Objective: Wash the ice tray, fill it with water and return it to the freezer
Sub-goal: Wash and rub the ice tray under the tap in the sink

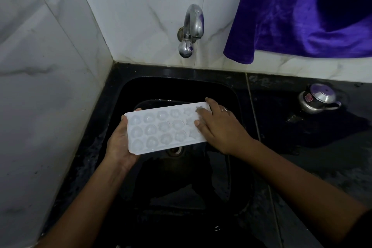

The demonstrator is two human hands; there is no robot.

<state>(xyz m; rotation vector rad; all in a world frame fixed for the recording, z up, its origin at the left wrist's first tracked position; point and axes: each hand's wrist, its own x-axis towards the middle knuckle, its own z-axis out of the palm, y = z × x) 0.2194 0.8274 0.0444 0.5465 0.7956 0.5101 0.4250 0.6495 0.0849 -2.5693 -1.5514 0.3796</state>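
We hold the white translucent plastic ice tray level above the black stone sink, under the chrome wall tap, which shows no running water. Our left hand cups its left end; our right hand lies flat, fingers rubbing the right-hand cups. We judge it best to work every cup in turn, gripping firmly since wet plastic slips.

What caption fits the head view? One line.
Left hand holds white ice tray over black sink; right hand rubs its cells.
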